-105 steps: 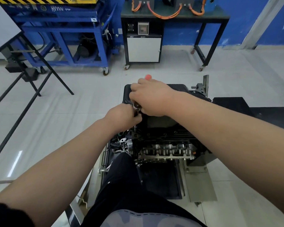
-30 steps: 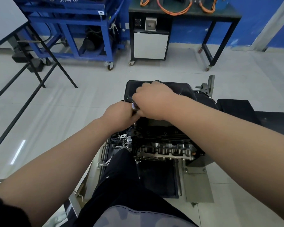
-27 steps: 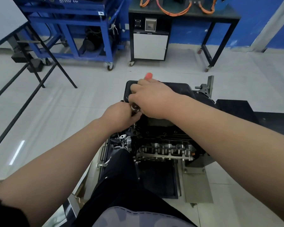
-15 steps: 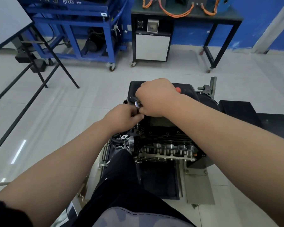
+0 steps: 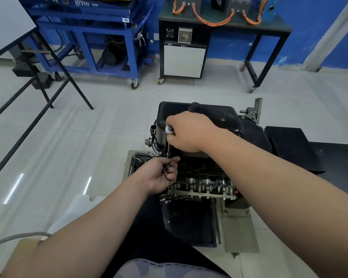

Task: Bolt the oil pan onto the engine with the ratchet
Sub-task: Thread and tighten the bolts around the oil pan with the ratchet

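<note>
The two hands have come apart. Half a second ago the left hand [image 5: 159, 176] sat tight against the right one at the head of the ratchet [image 5: 169, 129]. Now it is lower in the frame, just below centre, and a stretch of thin extension bar [image 5: 168, 147] shows between the hands. The left fingers curl around the bar's lower end, with the thumb and forefinger pinching it near the tip. A small bit of metal shows inside that hand, but I cannot tell whether it is a spare bolt or the socket.

The right hand [image 5: 191, 134] is closed over the ratchet's head and handle, knuckles up, a little above the centre of the frame. The red handle tip that showed a second ago is now out of sight behind the hand.

The black oil pan [image 5: 215, 115] sits on top of the engine [image 5: 201, 173] at upper centre. The bar runs down along its left side toward the rim.

This looks like a pause in the back-and-forth swinging, probably to steady the socket or set it on a bolt at the pan's left edge. The bolt itself is hidden behind the fingers, so how tight it is cannot be judged. The pan is in place but probably not yet fully bolted down.
</note>
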`<state>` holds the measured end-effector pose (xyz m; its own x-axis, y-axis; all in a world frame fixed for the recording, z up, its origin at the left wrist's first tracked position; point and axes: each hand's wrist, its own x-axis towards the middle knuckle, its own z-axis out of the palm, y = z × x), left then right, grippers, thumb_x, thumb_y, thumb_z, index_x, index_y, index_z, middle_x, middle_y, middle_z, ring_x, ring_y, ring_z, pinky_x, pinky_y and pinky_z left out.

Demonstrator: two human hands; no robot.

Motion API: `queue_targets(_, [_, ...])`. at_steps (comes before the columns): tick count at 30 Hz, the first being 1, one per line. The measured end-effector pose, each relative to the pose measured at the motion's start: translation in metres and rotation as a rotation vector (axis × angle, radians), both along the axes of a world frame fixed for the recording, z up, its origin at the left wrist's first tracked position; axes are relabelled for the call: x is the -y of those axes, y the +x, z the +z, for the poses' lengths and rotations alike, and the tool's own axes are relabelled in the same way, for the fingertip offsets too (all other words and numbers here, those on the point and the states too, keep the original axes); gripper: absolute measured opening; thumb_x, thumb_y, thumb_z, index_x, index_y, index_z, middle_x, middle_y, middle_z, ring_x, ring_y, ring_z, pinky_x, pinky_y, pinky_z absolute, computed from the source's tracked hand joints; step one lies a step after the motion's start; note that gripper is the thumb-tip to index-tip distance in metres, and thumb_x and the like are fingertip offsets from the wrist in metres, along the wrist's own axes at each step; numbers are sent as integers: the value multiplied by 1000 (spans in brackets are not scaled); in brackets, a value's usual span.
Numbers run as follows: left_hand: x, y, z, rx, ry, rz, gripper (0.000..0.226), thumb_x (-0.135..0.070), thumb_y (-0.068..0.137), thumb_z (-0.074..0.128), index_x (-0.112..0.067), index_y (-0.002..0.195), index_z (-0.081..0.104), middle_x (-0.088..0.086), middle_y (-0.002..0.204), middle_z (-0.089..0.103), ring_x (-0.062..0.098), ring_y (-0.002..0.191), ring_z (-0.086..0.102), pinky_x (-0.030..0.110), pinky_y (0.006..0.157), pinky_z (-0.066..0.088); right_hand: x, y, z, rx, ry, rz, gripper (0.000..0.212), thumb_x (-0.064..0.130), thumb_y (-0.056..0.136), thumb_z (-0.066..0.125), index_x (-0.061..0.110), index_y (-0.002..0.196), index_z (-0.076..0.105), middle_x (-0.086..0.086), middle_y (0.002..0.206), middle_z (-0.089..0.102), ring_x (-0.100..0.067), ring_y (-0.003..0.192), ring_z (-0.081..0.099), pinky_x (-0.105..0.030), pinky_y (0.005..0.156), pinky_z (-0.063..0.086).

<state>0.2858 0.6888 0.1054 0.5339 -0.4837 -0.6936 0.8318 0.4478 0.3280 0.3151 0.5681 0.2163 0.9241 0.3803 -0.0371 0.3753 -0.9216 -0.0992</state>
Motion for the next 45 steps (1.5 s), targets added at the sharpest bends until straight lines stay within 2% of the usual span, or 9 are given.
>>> queue_targets(4, [2,-2,0,53,55,4,18,-12,97,40,-10,100,57,-2,58,55,4,39,39,14,33,26,11,-2,18,72,24,-47,15,36,80,48,24,89,54,5,79,49,-23,74,46,-30,62,32])
queue_targets(8, [5,-2,-5,105,132,-18,17,-14,98,42,-13,104,58,-2,59,60,3,38,40,14,32,26,23,-14,36,111,102,-113,11,36,77,50,25,78,52,7,74,55,-21,70,50,-28,55,31])
queue_targets(13, [10,-2,-16,194,287,-71,19,-16,98,41,-16,107,57,-5,52,46,3,35,32,15,29,22,41,-36,35,93,211,-249,7,35,76,52,28,74,51,14,68,51,-13,67,48,-23,53,33])
queue_targets(17, [12,1,-29,295,409,-71,17,-16,99,36,-17,98,53,-6,50,39,4,35,30,13,31,19,50,-47,24,65,306,-342,7,36,74,52,29,72,51,16,68,54,-7,68,50,-27,60,41])
queue_targets(22, [13,6,-39,265,374,-127,19,-19,99,37,-14,95,54,-5,54,39,4,38,28,14,31,19,61,-54,11,-2,342,-420,7,37,74,52,31,75,54,14,70,56,-4,66,51,-26,55,37])
queue_targets(27, [17,8,-42,158,269,-165,26,-11,92,33,-6,99,58,-1,59,42,7,42,31,16,32,21,69,-55,10,6,391,-492,7,36,75,54,30,78,57,14,72,58,-5,68,54,-27,59,44])
queue_targets(32, [25,6,-43,217,228,-168,29,-2,96,32,-11,113,54,2,66,46,5,42,36,14,35,24,74,-55,9,15,428,-539,7,32,75,54,27,75,57,11,70,58,-11,68,54,-29,62,46])
queue_targets(38, [30,8,-52,227,271,-125,19,-7,99,36,-11,113,49,2,63,42,5,38,34,13,32,22,76,-53,4,-14,457,-574,8,32,76,54,26,77,60,10,70,59,-9,67,54,-30,61,48])
queue_targets(45, [32,11,-54,156,276,-112,18,-9,95,38,-6,95,56,3,60,49,6,39,36,15,32,21,86,-50,3,1,499,-608,8,33,75,54,27,77,61,12,71,59,-5,70,54,-29,63,49])
